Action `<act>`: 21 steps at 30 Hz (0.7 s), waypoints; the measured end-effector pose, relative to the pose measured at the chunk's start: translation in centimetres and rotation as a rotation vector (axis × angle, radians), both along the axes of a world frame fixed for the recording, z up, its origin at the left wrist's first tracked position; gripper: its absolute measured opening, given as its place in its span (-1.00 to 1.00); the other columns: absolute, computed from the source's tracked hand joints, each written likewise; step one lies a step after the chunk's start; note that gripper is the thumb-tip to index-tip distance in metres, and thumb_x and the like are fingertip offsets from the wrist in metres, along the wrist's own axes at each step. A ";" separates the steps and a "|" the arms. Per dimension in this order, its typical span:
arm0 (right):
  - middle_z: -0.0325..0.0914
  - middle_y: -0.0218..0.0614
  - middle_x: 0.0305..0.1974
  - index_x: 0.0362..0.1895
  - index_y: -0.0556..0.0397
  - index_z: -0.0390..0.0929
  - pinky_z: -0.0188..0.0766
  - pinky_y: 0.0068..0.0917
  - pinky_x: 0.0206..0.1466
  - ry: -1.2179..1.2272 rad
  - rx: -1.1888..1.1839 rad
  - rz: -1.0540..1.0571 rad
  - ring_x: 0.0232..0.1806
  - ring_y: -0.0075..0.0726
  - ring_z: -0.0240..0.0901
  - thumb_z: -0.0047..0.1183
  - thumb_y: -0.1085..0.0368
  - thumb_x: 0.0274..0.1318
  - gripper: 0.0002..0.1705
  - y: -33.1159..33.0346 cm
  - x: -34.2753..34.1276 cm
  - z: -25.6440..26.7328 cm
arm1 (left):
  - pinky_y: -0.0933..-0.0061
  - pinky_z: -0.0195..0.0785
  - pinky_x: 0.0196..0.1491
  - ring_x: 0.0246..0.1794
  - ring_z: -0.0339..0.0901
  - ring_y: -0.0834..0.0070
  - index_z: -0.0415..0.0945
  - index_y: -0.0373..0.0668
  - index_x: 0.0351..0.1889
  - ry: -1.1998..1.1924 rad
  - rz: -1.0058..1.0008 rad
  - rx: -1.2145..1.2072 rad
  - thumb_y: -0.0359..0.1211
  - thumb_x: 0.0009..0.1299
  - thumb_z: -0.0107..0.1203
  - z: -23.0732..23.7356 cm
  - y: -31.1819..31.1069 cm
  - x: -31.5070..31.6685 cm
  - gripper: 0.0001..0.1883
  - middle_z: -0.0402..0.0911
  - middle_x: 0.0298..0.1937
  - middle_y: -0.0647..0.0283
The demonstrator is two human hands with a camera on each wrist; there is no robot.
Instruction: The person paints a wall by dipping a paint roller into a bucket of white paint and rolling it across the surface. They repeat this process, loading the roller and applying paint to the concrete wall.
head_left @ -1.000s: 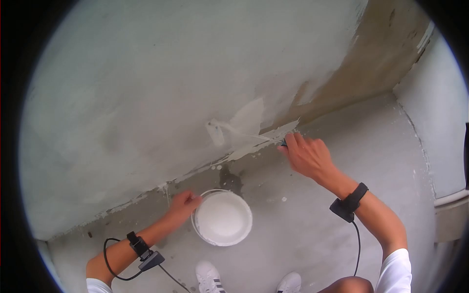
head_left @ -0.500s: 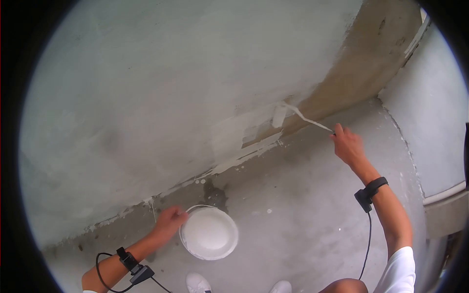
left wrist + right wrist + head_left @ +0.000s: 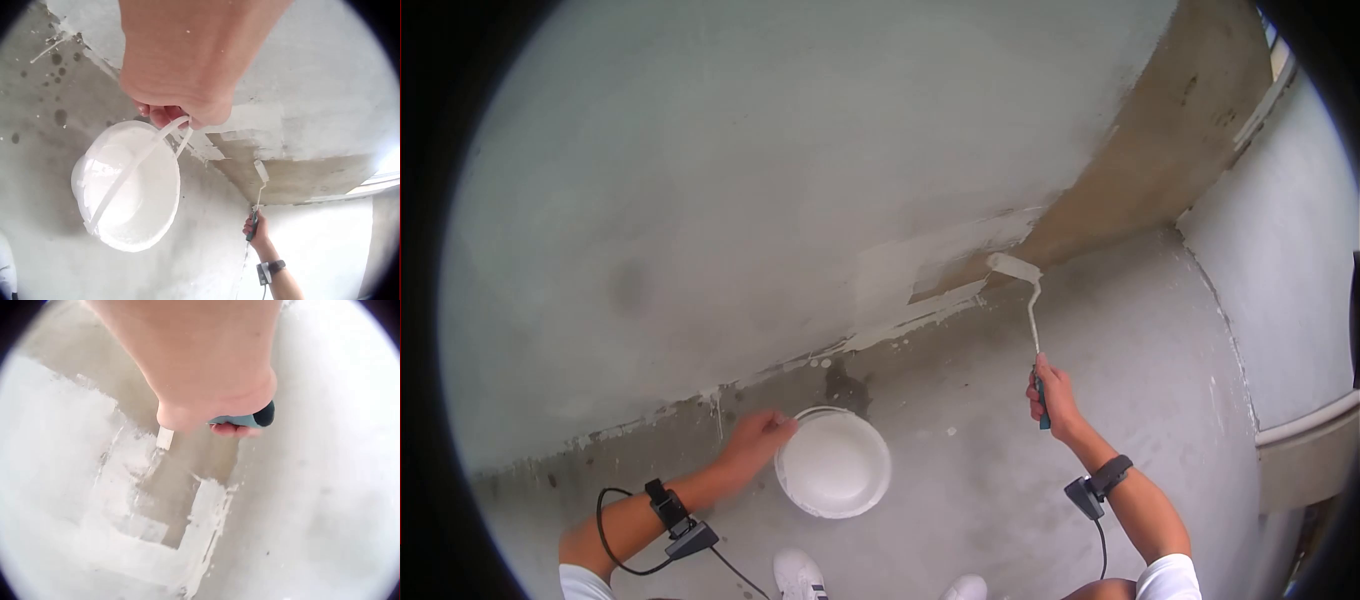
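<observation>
My right hand (image 3: 1055,398) grips the green handle (image 3: 1041,400) of a small paint roller (image 3: 1014,267). The white roller head lies at the foot of the wall (image 3: 750,200), near a bare brown patch (image 3: 1140,165). In the right wrist view the hand hides most of the roller, leaving the handle's dark end and a bit of the white head in sight. My left hand (image 3: 760,440) holds the white bail of a bucket (image 3: 169,187), its fingers curled round it. White paint (image 3: 835,465) is inside the bucket.
Fresh white paint strokes (image 3: 910,325) run along the wall's base. The grey floor (image 3: 960,480) has a dark wet spot (image 3: 845,388) and small drips beside the bucket. A pale side wall (image 3: 1260,250) stands at the right. My shoes (image 3: 798,575) are below the bucket.
The roller moved right along the wall, then down to its base. My right hand went right, then back lower and closer, the handle now upright in view. The left hand keeps holding the bail.
</observation>
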State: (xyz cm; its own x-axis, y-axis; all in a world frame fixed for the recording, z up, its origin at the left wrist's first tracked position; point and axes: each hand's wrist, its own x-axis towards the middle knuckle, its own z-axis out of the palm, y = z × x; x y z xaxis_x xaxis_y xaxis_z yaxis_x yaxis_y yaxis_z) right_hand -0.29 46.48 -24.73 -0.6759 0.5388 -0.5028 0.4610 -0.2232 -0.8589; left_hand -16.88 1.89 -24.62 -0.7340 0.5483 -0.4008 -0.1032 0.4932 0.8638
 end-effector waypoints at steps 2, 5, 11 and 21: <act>0.26 -0.47 -0.63 -0.35 0.00 0.35 0.10 -0.54 -0.73 0.046 -0.035 0.093 -0.77 -0.57 0.12 -0.17 -0.12 0.42 -0.53 -2.7 -0.3 0.8 | 0.51 0.25 -0.32 -0.38 0.35 0.68 0.53 -0.27 -0.29 0.007 0.001 -0.003 -0.13 0.47 0.10 0.0 0.0 0.1 -0.66 0.52 -0.43 0.38; 0.27 -0.46 -0.61 -0.32 0.00 0.32 0.07 -0.58 -0.73 0.174 0.005 0.208 -0.78 -0.59 0.09 -0.18 -0.10 0.44 -0.55 -6.8 -1.4 1.7 | 0.51 0.24 -0.32 -0.38 0.34 0.68 0.52 -0.27 -0.30 0.014 0.004 -0.018 -0.12 0.47 0.10 0.1 0.0 -0.1 -0.65 0.51 -0.43 0.37; 0.26 -0.48 -0.58 -0.22 0.00 0.31 0.06 -0.58 -0.73 0.096 -0.189 0.338 -0.78 -0.63 0.06 -0.23 -0.07 0.48 -0.60 -13.5 -3.1 5.2 | 0.52 0.23 -0.33 -0.38 0.33 0.70 0.52 -0.26 -0.31 -0.016 0.010 0.018 -0.13 0.47 0.11 -0.5 -0.3 0.0 -0.66 0.50 -0.42 0.39; 0.19 -0.55 -0.60 -0.26 0.00 0.30 -0.02 -0.58 -0.74 -0.098 -0.185 0.367 -0.76 -0.68 -0.04 -0.19 -0.06 0.44 -0.60 -14.0 -5.0 -0.6 | 0.54 0.28 -0.31 -0.39 0.38 0.68 0.53 -0.26 -0.29 -0.038 0.020 0.020 -0.16 0.46 0.13 -0.6 0.1 -0.1 -0.69 0.53 -0.41 0.38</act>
State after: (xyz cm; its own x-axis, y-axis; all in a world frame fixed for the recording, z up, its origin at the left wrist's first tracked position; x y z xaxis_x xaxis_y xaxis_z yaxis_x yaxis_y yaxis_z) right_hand -5.33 32.49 -25.34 -0.7501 0.1663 -0.6401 0.6164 -0.1752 -0.7677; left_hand -16.95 1.94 -25.20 -0.7291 0.5422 -0.4176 -0.1458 0.4731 0.8688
